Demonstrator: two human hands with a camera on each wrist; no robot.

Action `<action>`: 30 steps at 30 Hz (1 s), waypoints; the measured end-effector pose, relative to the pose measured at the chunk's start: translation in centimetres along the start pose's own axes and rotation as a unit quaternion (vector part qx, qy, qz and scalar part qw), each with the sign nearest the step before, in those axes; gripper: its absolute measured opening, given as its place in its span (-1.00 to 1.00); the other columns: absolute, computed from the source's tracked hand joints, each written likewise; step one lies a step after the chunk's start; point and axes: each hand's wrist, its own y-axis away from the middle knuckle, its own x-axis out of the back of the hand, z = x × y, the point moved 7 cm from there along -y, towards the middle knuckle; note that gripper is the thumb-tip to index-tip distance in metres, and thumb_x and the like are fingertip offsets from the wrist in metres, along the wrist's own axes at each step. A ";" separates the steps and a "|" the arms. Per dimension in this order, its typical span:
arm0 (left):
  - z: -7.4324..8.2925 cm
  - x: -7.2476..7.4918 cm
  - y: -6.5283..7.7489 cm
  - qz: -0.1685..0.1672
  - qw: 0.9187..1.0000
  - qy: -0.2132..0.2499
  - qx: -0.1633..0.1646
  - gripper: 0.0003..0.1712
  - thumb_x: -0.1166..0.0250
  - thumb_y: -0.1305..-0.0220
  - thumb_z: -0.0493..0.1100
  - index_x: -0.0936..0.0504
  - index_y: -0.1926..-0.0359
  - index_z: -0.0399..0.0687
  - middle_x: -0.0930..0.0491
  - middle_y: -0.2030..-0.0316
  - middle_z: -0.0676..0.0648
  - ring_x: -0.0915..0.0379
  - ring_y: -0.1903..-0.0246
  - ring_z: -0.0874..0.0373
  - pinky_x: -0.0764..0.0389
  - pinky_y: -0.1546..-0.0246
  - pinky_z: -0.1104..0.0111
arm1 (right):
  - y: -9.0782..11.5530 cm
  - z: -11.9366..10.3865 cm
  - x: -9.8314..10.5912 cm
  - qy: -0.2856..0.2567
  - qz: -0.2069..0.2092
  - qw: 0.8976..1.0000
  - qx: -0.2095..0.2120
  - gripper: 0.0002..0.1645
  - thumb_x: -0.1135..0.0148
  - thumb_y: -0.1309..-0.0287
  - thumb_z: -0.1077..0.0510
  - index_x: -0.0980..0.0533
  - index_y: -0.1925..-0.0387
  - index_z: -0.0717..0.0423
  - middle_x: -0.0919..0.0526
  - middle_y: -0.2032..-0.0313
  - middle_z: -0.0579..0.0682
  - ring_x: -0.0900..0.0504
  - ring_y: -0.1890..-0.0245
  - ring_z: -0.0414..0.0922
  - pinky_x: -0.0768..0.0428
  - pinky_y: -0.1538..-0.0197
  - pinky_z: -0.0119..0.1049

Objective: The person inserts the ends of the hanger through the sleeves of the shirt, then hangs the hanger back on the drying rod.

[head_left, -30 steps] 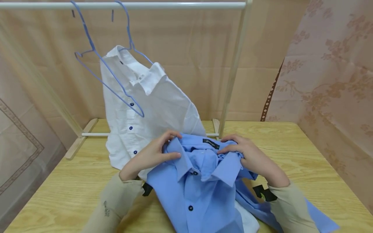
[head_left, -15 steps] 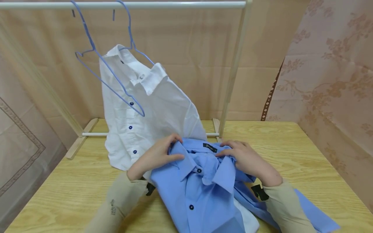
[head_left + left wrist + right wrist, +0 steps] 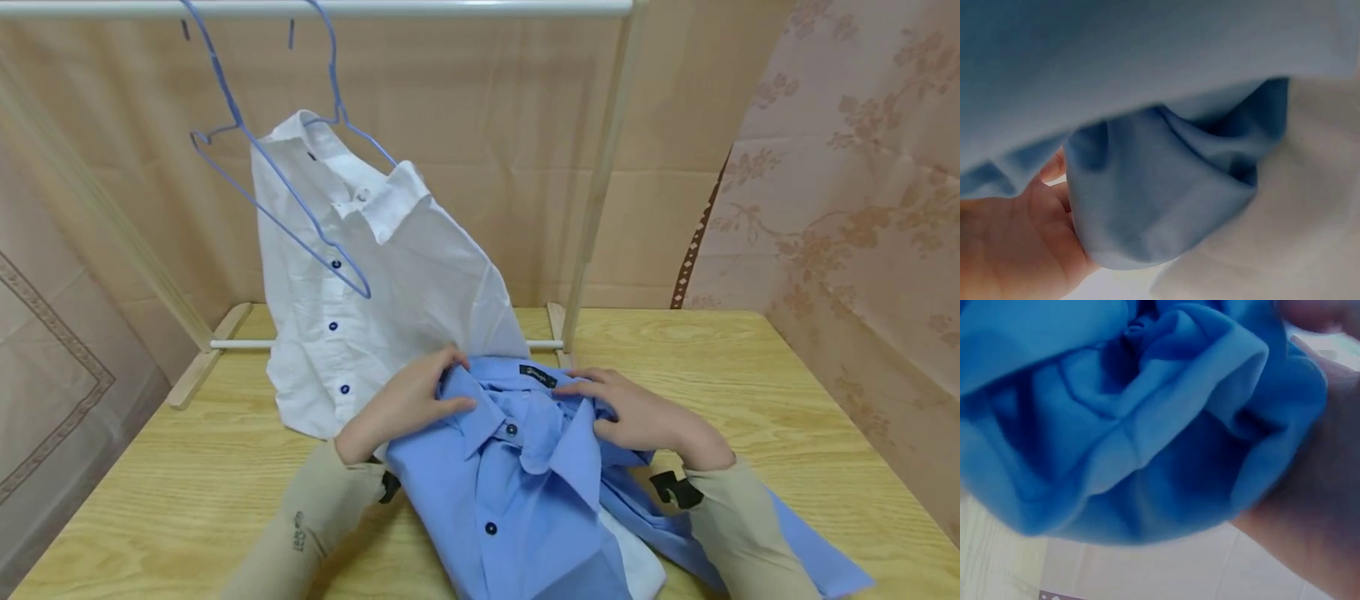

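A blue button-up shirt (image 3: 525, 508) lies at the front of the table, its collar raised between both hands. My left hand (image 3: 408, 400) grips the left side of the collar, thumb in front and fingers behind. On the other side my right hand (image 3: 645, 412) pinches the collar near the black neck label (image 3: 537, 376). The left wrist view shows blue cloth folds (image 3: 1147, 194) beside the palm, with the fingertips mostly hidden. In the right wrist view bunched blue fabric (image 3: 1141, 456) covers most of that hand.
A white shirt (image 3: 442, 267) hangs tilted on a blue hanger from the white rack bar (image 3: 450, 8), behind the hands. A second blue hanger (image 3: 288, 217) hangs bare in front of it. White cloth (image 3: 633, 558) shows under the blue shirt on the wooden table (image 3: 750, 375).
Both hands and the blue collar have lowered slightly. The right hand has shifted its fingers along the collar, and its thumb now shows lower on the collar's front.
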 end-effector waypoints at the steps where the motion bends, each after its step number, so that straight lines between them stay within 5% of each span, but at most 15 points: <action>1: 0.0 0.1 0.0 0.001 1.000 -0.002 0.002 -0.55 -0.34 -0.04 -0.02 -0.44 0.09 -0.10 -0.52 0.22 -0.03 -0.44 0.17 0.09 -0.42 0.09 0.23 | 0.0 0.0 0.1 -0.006 0.005 1.000 0.004 -0.38 0.04 0.02 0.28 -0.36 -0.18 -0.01 -0.21 -0.27 0.20 -0.14 -0.26 0.24 -0.21 -0.14 0.23; 10: 0.0 1.4 0.1 0.030 1.000 -0.006 -0.006 -0.58 -0.39 0.03 -0.01 -0.45 0.18 -0.05 -0.49 0.32 0.04 -0.37 0.31 0.18 -0.40 0.23 0.32 | 0.7 -0.4 2.5 -0.025 0.085 0.996 0.011 -0.86 -0.18 -0.06 0.22 -0.49 0.33 -0.10 -0.34 -0.20 0.13 -0.21 -0.22 0.17 -0.23 -0.14 0.19; 16: 0.6 2.3 0.4 0.048 0.999 -0.020 -0.016 -0.59 -0.40 0.04 -0.03 -0.46 0.20 -0.06 -0.48 0.36 0.03 -0.37 0.34 0.19 -0.41 0.27 0.34 | 0.8 -0.5 3.7 0.009 0.139 0.990 0.021 -0.87 -0.21 -0.04 0.27 -0.48 0.37 -0.02 -0.51 -0.04 0.15 -0.41 -0.11 0.14 -0.34 -0.11 0.10; 24: 2.1 3.5 0.9 0.086 0.995 -0.019 -0.046 -0.54 -0.41 0.03 -0.10 -0.40 0.16 -0.13 -0.45 0.28 -0.01 -0.36 0.30 0.17 -0.43 0.23 0.32 | 1.7 -1.5 5.3 0.036 0.213 0.976 0.016 -0.86 -0.22 -0.03 0.30 -0.50 0.33 0.05 -0.60 0.29 -0.07 -0.54 0.21 -0.07 -0.36 -0.07 0.06; 28: 3.2 4.1 1.1 0.114 0.991 -0.027 -0.072 -0.51 -0.41 0.03 -0.14 -0.39 0.12 -0.19 -0.45 0.23 -0.07 -0.36 0.26 0.15 -0.44 0.22 0.31 | 2.4 -2.5 6.2 0.041 0.261 0.964 0.041 -0.81 -0.21 -0.01 0.34 -0.48 0.32 0.02 -0.56 0.32 -0.13 -0.49 0.30 -0.21 -0.49 0.25 -0.22; 30: 3.7 4.4 1.3 0.128 0.988 -0.030 -0.082 -0.50 -0.41 0.03 -0.16 -0.39 0.10 -0.22 -0.45 0.19 -0.10 -0.37 0.23 0.13 -0.45 0.20 0.30 | 2.7 -3.1 6.7 0.036 0.283 0.956 0.063 -0.75 -0.21 0.02 0.39 -0.48 0.31 0.03 -0.55 0.31 -0.16 -0.49 0.31 -0.25 -0.49 0.26 -0.31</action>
